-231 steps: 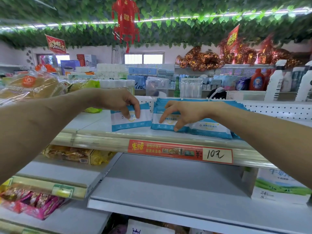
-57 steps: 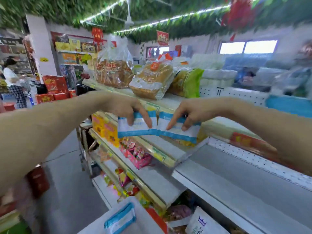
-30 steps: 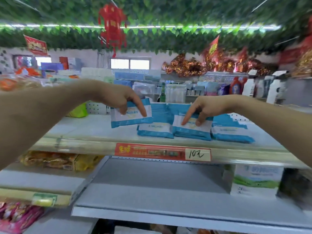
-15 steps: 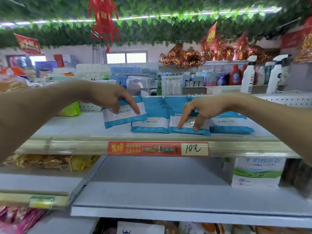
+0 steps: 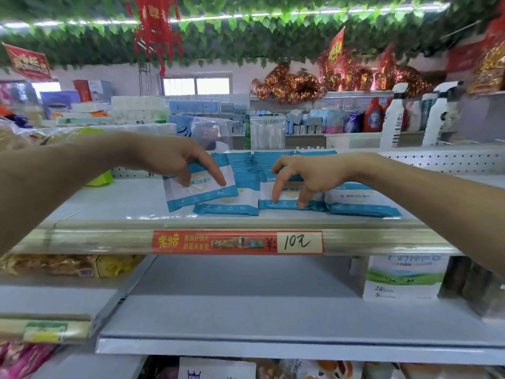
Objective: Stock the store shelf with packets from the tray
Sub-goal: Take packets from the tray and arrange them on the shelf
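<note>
Several rows of blue and white packets (image 5: pixel 358 201) lie on the top shelf (image 5: pixel 114 198). My left hand (image 5: pixel 175 162) grips one more packet (image 5: pixel 202 191), tilted and overlapping the front packet of the left row (image 5: pixel 232 205). My right hand (image 5: pixel 306 176) hangs over the middle row with two fingers pointing down, their tips resting on its front packet (image 5: pixel 288 203). The tray is out of sight.
A red price strip (image 5: pixel 237 242) marked 10 runs along the shelf's front edge. A milk carton box (image 5: pixel 404 277) stands at the right of the grey shelf below. Snack packs (image 5: pixel 71 265) fill the left bay. Bottles (image 5: pixel 393 119) and goods line the far shelves.
Both hands carried packets from the left side to this shelf. In the last half second the right packet settled on the middle row and the left packet came lower and closer to the left row.
</note>
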